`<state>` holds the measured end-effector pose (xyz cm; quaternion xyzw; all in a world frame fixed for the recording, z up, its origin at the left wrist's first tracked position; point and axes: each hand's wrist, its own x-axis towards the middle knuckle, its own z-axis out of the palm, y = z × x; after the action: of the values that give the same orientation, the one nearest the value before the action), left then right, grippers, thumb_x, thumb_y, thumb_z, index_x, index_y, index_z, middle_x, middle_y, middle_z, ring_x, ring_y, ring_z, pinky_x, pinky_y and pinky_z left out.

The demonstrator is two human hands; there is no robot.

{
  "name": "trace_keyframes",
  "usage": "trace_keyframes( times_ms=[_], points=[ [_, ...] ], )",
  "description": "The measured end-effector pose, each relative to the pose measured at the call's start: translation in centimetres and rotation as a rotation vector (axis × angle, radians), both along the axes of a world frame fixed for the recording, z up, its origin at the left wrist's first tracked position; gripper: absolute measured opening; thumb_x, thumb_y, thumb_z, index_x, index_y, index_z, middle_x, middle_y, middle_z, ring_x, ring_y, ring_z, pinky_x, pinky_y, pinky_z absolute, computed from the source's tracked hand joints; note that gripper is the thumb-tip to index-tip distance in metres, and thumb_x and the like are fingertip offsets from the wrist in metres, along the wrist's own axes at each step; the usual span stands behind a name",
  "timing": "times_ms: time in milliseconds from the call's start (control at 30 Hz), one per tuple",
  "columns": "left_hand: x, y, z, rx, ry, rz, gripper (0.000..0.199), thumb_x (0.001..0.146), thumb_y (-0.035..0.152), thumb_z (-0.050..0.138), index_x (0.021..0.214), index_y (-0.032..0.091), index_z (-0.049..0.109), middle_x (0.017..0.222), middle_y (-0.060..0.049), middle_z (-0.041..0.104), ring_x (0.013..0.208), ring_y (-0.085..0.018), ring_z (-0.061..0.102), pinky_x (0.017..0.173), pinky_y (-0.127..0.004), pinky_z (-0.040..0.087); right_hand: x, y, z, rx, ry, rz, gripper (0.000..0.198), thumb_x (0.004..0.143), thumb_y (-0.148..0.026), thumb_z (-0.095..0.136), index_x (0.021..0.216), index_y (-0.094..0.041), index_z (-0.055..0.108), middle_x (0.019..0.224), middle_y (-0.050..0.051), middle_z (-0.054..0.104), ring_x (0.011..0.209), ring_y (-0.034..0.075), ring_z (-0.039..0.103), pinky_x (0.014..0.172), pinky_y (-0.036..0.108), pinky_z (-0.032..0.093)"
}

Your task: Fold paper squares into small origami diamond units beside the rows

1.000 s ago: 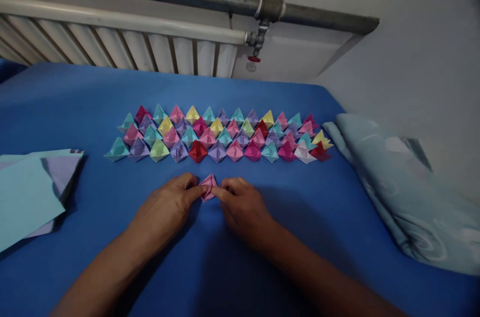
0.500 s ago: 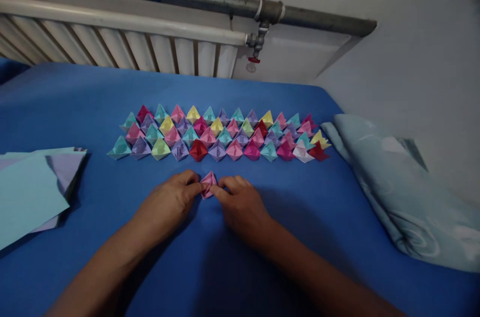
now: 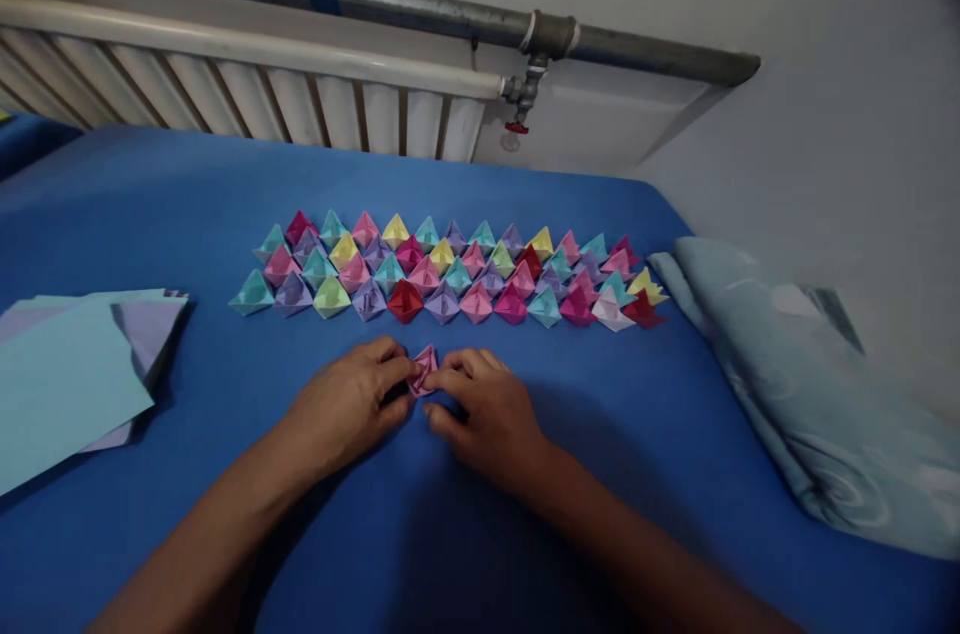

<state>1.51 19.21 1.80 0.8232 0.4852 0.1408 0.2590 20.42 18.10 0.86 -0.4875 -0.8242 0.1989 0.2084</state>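
Observation:
A small pink folded paper boat [image 3: 424, 369] lies between my two hands on the blue sheet [image 3: 480, 534]. My left hand [image 3: 360, 386] grips its left side, fingertips reaching into the fold. From the other side, my right hand [image 3: 484, 406] presses a finger on the boat's right part, with its thumb bent below. Just beyond my fingers stand rows of many-coloured paper boats, among them a red boat [image 3: 405, 301] and a light purple boat [image 3: 442, 302] in the front row.
At left lies a stack of light blue and purple paper [image 3: 67, 374]. A folded grey-green blanket [image 3: 795, 384] rests at right. Behind are a white radiator [image 3: 330, 109], a metal pipe [image 3: 420, 9] and a valve with a red handle [image 3: 517, 127].
My right thumb has moved off the pink boat and nearer to me, and a finger now presses there. The left thumb has shifted down too. The whole view has moved slightly.

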Motion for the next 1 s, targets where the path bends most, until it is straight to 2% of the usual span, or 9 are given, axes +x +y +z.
trace_keyframes(
  times_ms=[167,433,533,667,833,1000],
  points=[
    [-0.05,0.12,0.17,-0.053,0.011,-0.013,0.023,0.082,0.021,0.051,0.100,0.024,0.065,0.105,-0.003,0.060,0.088,-0.018,0.059,0.080,-0.032,0.049,-0.38,-0.28,-0.27,-0.069,0.100,-0.046,0.020,0.073,-0.015,0.068,0.091,-0.025,0.068,0.102,0.002,0.060,0.094,0.019,0.051,0.082,0.035,0.039],
    [-0.15,0.05,0.11,-0.045,0.028,-0.016,0.028,0.081,0.015,0.044,0.101,0.023,0.062,0.105,-0.004,0.058,0.092,-0.018,0.058,0.081,-0.033,0.047,-1.04,-0.31,-0.60,-0.065,0.120,-0.091,0.008,0.077,-0.016,0.067,0.082,-0.023,0.066,0.106,0.003,0.060,0.098,0.020,0.051,0.083,0.036,0.036],
    [-0.24,0.05,0.22,-0.074,-0.011,-0.004,0.030,0.078,0.013,0.045,0.102,0.023,0.060,0.102,-0.003,0.057,0.087,-0.017,0.057,0.077,-0.031,0.046,-0.98,-0.23,-0.56,-0.075,0.146,-0.090,0.012,0.076,-0.014,0.067,0.082,-0.023,0.066,0.106,0.002,0.060,0.099,0.020,0.051,0.084,0.037,0.036],
    [-0.36,0.16,0.24,-0.124,-0.030,0.035,0.022,0.076,0.014,0.048,0.093,0.023,0.058,0.092,0.000,0.055,0.077,-0.015,0.054,0.069,-0.028,0.043,-0.78,-0.17,-0.60,-0.083,0.202,-0.096,0.016,0.073,-0.010,0.067,0.083,-0.022,0.065,0.105,0.003,0.060,0.100,0.020,0.051,0.086,0.036,0.037],
    [-0.28,0.16,0.17,-0.124,-0.011,0.002,0.011,0.079,0.019,0.050,0.084,0.022,0.058,0.094,0.000,0.054,0.085,-0.016,0.053,0.075,-0.030,0.041,-0.82,-0.20,-0.74,-0.077,0.184,-0.097,0.011,0.074,-0.013,0.066,0.080,-0.022,0.065,0.106,0.003,0.060,0.100,0.021,0.051,0.086,0.037,0.037],
    [-0.01,0.08,0.22,-0.123,0.017,-0.005,0.006,0.079,0.021,0.052,0.080,0.021,0.059,0.090,0.000,0.053,0.086,-0.017,0.052,0.074,-0.030,0.040,-0.91,-0.23,-0.93,-0.058,0.149,-0.103,0.007,0.076,-0.015,0.066,0.079,-0.021,0.064,0.108,0.004,0.061,0.101,0.021,0.051,0.086,0.037,0.037]
  ],
)
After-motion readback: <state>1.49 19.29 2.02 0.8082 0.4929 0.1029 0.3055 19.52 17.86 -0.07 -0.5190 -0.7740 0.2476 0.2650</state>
